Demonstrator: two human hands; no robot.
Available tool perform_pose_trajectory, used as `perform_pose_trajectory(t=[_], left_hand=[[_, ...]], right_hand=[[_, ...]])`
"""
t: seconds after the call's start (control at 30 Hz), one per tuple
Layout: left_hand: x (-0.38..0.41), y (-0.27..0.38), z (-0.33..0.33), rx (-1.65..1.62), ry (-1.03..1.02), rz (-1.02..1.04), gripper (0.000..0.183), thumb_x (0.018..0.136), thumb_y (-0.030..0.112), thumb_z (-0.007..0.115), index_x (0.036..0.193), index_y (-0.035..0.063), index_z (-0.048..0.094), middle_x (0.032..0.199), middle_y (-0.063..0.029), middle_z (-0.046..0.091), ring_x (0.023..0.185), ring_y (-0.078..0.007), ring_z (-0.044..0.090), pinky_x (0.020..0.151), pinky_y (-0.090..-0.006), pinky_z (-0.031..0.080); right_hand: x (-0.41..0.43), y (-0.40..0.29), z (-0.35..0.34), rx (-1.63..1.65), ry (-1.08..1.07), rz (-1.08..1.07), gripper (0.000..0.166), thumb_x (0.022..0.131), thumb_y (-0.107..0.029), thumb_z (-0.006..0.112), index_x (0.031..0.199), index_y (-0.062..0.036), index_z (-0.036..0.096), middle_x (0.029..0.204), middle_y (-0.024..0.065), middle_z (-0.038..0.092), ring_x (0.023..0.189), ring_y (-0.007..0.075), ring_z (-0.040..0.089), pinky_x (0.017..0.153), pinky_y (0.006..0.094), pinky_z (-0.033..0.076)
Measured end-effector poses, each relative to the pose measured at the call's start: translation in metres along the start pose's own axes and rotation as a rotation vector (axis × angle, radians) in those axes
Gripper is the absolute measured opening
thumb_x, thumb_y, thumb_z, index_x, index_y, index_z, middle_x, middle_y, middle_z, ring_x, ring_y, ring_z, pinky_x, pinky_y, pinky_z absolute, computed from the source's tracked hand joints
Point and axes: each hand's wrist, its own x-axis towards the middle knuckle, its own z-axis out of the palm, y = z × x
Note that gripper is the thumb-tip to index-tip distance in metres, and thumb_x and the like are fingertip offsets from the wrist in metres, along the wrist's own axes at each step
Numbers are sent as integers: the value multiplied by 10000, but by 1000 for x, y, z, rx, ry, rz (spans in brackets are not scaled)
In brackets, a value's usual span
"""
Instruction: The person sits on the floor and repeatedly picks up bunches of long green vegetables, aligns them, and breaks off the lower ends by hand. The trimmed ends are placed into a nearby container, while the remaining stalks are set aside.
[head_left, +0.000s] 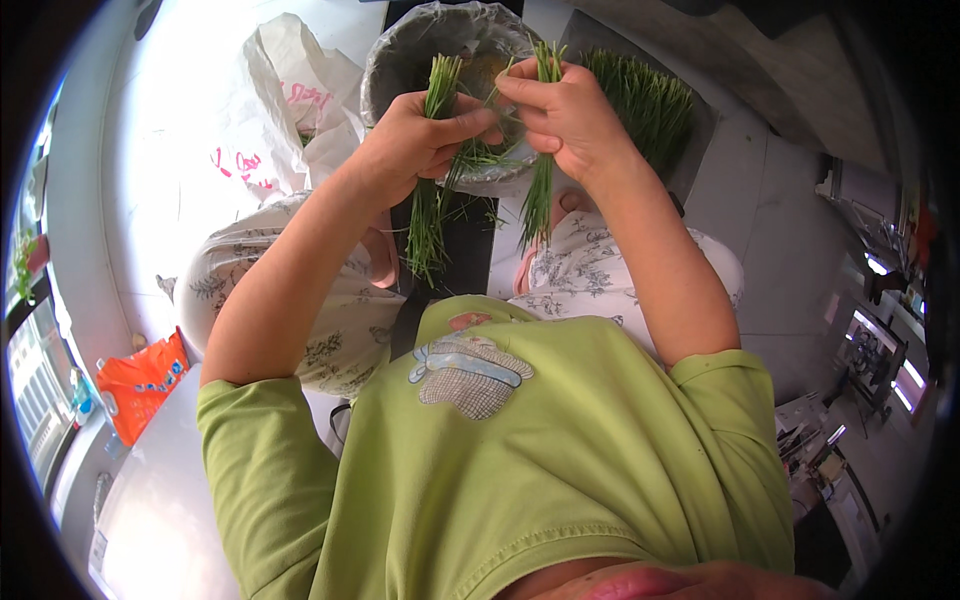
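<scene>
A thick bunch of long green chives (429, 217) hangs from my left hand (427, 139), its cut ends sticking up above the fist. My right hand (566, 112) grips a thinner bunch of chives (538, 199). Between the thumb and finger of that same hand is a loose strand (499, 86), pinched close to my left fingertips. Both hands are above the near part of a round bin (379, 75) lined with clear plastic. Loose green scraps (484, 156) lie at the bin's near side, partly hidden by my hands.
Right of the bin, a large pile of chives (649, 109) rests on a dark grey mat (705, 127). A white plastic bag (322, 90) with pink writing stands on the left. My knees and pink slippers (384, 259) flank a dark floor strip (469, 255). An orange bag (142, 382) is at far left.
</scene>
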Motion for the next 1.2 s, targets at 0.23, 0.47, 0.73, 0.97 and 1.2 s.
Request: perform_pose_trajectory(t=[0.23, 0.47, 0.73, 0.97, 1.2], left_hand=[[-4, 1, 1, -52, -55, -9, 193, 917, 183, 570, 1022, 25, 604, 916, -95, 669, 437, -6, 296, 388, -169, 238], [-5, 3, 1, -92, -104, -41, 188, 927, 175, 543, 1029, 26, 595, 949, -118, 671, 428, -2, 280, 385, -165, 234], [-1, -4, -8, -65, -76, -56, 184, 935, 171, 531, 1025, 22, 591, 963, -122, 668, 431, -2, 276, 387, -169, 234], [-2, -7, -11, -119, -101, -59, 202, 943, 171, 511, 1051, 13, 574, 979, -117, 664, 439, -6, 265, 400, -170, 235], [-2, -6, -8, -119, -96, -50, 242, 949, 198, 510, 1087, 9, 572, 982, -108, 666, 443, -11, 256, 411, -176, 243]], right_hand=[[0, -3, -2, -28, -29, -48, 100, 803, -75, 652, 843, -54, 562, 703, 32, 566, 404, 16, 337, 350, 207, 217], [-1, -17, -11, 46, 41, -132, 47, 844, -34, 615, 865, -27, 573, 743, 53, 584, 409, 19, 332, 356, 191, 214], [1, -52, -47, 112, 177, -272, 76, 825, -27, 625, 884, 5, 590, 798, 107, 607, 405, 39, 326, 353, 185, 213], [0, -67, -73, 167, 202, -370, 58, 809, -7, 632, 852, 19, 603, 808, 109, 612, 402, 49, 317, 352, 185, 208], [0, -70, -81, 202, 215, -387, 53, 808, 4, 630, 845, 28, 601, 797, 109, 604, 398, 53, 311, 351, 186, 206]])
